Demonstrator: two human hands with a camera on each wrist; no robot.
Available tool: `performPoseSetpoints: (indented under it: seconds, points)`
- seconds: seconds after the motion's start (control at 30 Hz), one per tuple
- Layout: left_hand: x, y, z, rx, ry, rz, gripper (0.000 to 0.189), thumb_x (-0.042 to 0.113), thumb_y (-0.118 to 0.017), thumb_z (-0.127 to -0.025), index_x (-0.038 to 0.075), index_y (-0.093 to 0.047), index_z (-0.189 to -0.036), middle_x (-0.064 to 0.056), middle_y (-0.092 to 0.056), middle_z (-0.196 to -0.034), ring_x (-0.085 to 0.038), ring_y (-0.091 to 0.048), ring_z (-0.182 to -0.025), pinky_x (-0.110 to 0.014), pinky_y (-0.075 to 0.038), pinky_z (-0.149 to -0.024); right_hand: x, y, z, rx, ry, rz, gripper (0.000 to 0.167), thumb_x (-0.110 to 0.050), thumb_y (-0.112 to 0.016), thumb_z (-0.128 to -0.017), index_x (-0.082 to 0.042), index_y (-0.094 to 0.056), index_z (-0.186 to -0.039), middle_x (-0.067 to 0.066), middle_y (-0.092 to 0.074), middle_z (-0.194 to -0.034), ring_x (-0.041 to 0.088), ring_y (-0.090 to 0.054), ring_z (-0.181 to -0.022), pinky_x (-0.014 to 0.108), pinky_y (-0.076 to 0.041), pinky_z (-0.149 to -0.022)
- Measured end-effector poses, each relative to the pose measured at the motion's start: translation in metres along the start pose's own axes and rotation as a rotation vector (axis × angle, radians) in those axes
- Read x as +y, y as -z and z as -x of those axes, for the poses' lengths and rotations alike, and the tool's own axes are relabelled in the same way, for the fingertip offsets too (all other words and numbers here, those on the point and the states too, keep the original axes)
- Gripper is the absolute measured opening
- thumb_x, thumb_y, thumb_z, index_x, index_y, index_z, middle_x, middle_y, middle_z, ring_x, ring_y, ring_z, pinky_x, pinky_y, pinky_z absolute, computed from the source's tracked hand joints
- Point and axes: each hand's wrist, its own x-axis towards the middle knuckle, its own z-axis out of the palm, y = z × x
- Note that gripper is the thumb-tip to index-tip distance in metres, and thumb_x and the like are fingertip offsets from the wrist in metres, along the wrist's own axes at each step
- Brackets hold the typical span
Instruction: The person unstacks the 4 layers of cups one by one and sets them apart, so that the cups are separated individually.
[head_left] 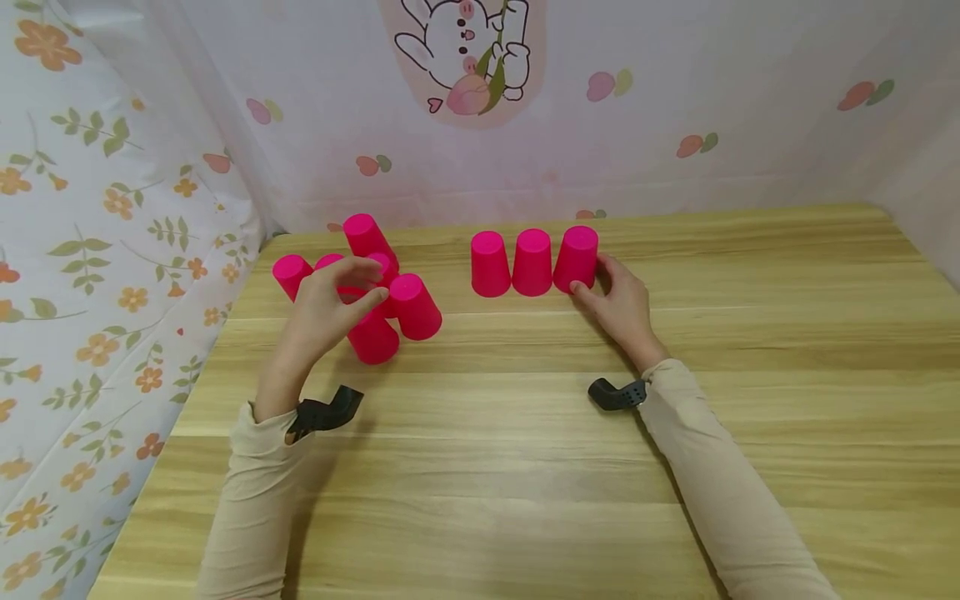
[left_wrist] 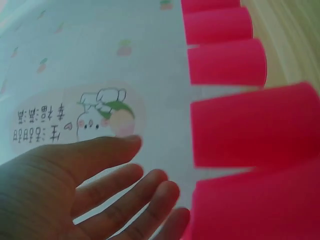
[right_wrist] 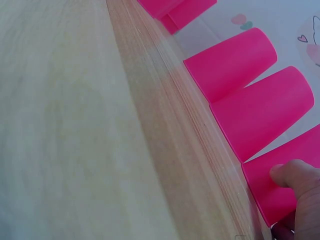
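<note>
Three pink cups stand upside down in a row, and my right hand [head_left: 618,304] grips the rightmost cup [head_left: 576,260], thumb on its near side. The middle cup [head_left: 532,262] and the left cup [head_left: 491,265] stand close beside it. In the right wrist view, my right thumb [right_wrist: 292,175] presses on the wall of the held cup [right_wrist: 267,192]. My left hand [head_left: 330,300] hovers over a group of several pink cups [head_left: 416,308] at the left, partly hiding them. Nothing is between its spread, lightly bent fingers [left_wrist: 150,205] in the left wrist view.
The wooden table [head_left: 480,483] runs up to a white printed cloth [head_left: 675,100] at the back. A flower-patterned cloth [head_left: 97,275] hangs along the left edge. Black wrist mounts [head_left: 326,410] sit on both wrists.
</note>
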Motion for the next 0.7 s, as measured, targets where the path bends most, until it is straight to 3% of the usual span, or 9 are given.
performPoseSetpoints:
  seconds: [0.13,0.33,0.5,0.7]
  points:
    - [0.005,-0.009,-0.005,0.046,-0.009,0.027,0.034,0.013,-0.068,-0.084,0.001,-0.059,-0.115,-0.012,-0.064,-0.106,-0.023,-0.06,-0.098,-0.039,-0.052,-0.08,0.001,0.0,0.0,0.001,-0.004,-0.006,0.057,-0.027,-0.065,-0.084,0.003,-0.049,-0.13,0.02,-0.054,-0.127,0.034,-0.049,-0.118,0.046,-0.036,-0.099]
    - [0.027,-0.024,-0.018,0.102,-0.094,0.068,0.034,0.009,-0.069,-0.083,-0.001,-0.06,-0.114,-0.012,-0.064,-0.107,-0.024,-0.06,-0.097,-0.04,-0.051,-0.081,0.0,-0.001,-0.001,0.001,0.007,-0.002,0.057,-0.027,-0.066,-0.084,0.003,-0.049,-0.129,0.02,-0.054,-0.127,0.034,-0.049,-0.118,0.045,-0.036,-0.099]
    - [0.04,-0.042,-0.027,0.094,-0.145,0.08,0.04,0.007,-0.069,-0.082,-0.003,-0.057,-0.119,-0.013,-0.06,-0.115,-0.025,-0.057,-0.103,-0.04,-0.05,-0.085,-0.001,0.0,-0.001,0.002,0.008,-0.002,0.057,-0.027,-0.066,-0.083,0.002,-0.05,-0.129,0.02,-0.054,-0.126,0.034,-0.049,-0.118,0.046,-0.036,-0.099]
    - [0.05,-0.069,-0.039,0.026,-0.151,0.072,0.048,0.012,-0.068,-0.084,0.0,-0.051,-0.127,-0.011,-0.053,-0.127,-0.025,-0.05,-0.113,-0.037,-0.046,-0.091,0.0,0.001,0.001,-0.001,-0.005,-0.005,0.058,-0.028,-0.066,-0.084,0.002,-0.049,-0.13,0.02,-0.053,-0.128,0.034,-0.048,-0.119,0.046,-0.035,-0.099]
